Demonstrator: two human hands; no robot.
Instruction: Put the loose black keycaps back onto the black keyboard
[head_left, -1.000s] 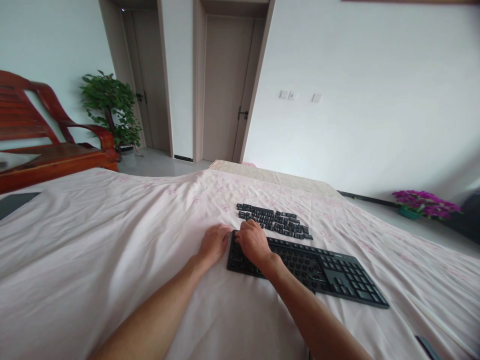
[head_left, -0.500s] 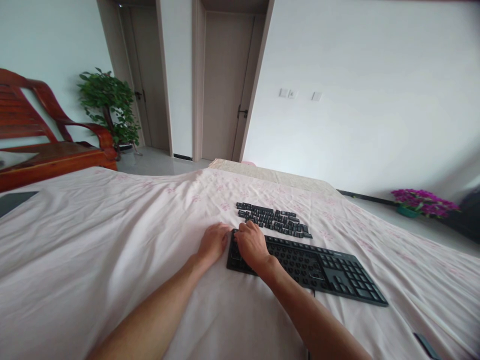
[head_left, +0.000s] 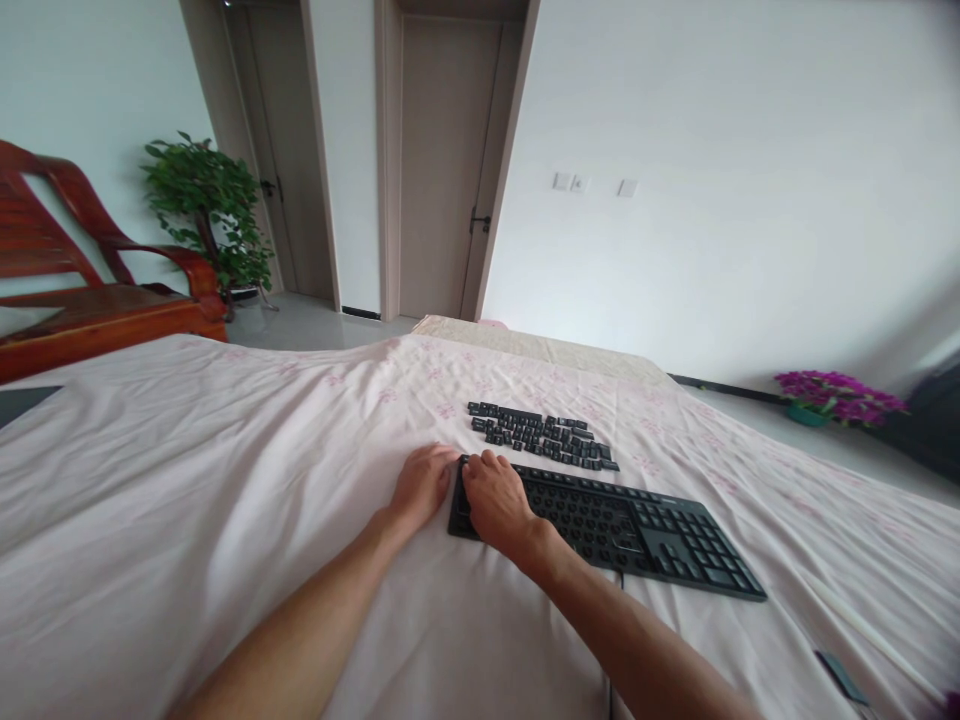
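A black keyboard (head_left: pixel 667 545) lies on the pale cloth, slanting down to the right. Much of its left part is stripped of keycaps, showing the bare key sockets, while the right side has its keys. At its upper left corner my left hand (head_left: pixel 424 482) grips the edge, fingertips partly hidden. My right hand (head_left: pixel 496 500) rests over the keyboard's left end with fingers bent down and pressed together at the keys; whatever they pinch is too small and covered to make out. Just beyond the keyboard, several loose black keycaps (head_left: pixel 540 432) lie in rough rows.
A pink-patterned cloth (head_left: pixel 315 440) covers the surface in folds. The keyboard's cable (head_left: pixel 622 580) runs toward me under my right forearm. A small dark flat piece (head_left: pixel 841 677) lies at lower right. Beyond stand a wooden chair (head_left: pixel 112 300), a green plant (head_left: pixel 206 205) and purple flowers (head_left: pixel 836 392).
The view has shifted slightly. My right hand's fingers have moved a little on the keyboard's left end; my left hand stays at the corner. The loose keycaps look the same.
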